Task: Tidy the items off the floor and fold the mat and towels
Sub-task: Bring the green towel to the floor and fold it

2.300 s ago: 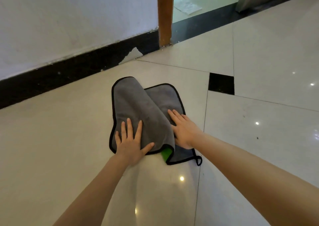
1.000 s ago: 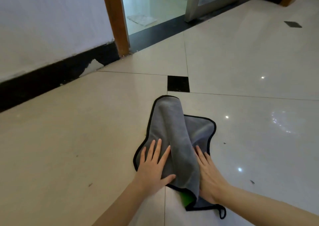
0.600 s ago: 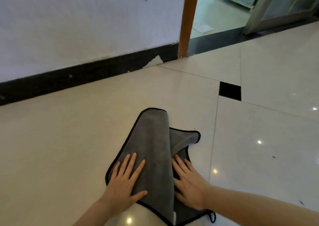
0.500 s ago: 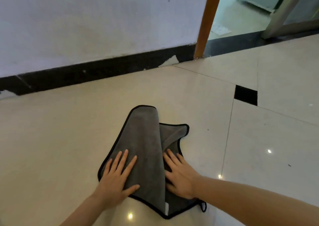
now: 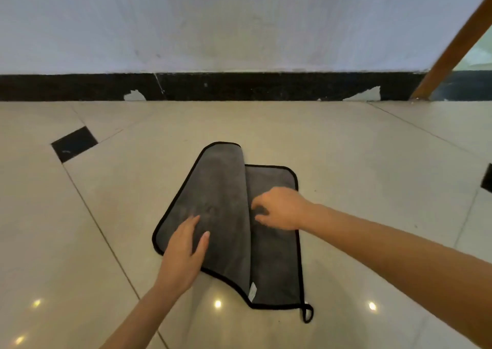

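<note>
Left hand (image 5: 186, 250) flat, fingers straight, pressing the folded flap of the grey towel (image 5: 221, 205) on the floor. Right hand (image 5: 279, 209) has lifted off it, fingers loosely curled, holding nothing. Fold still skewed; next I square the edges.

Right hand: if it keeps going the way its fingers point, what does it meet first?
Probably the folded-over flap of the grey towel: the right hand points left, just short of the flap's edge. Its height is unclear.

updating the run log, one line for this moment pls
towel half folded | left hand flat on it | right hand fingers curled over it
</note>
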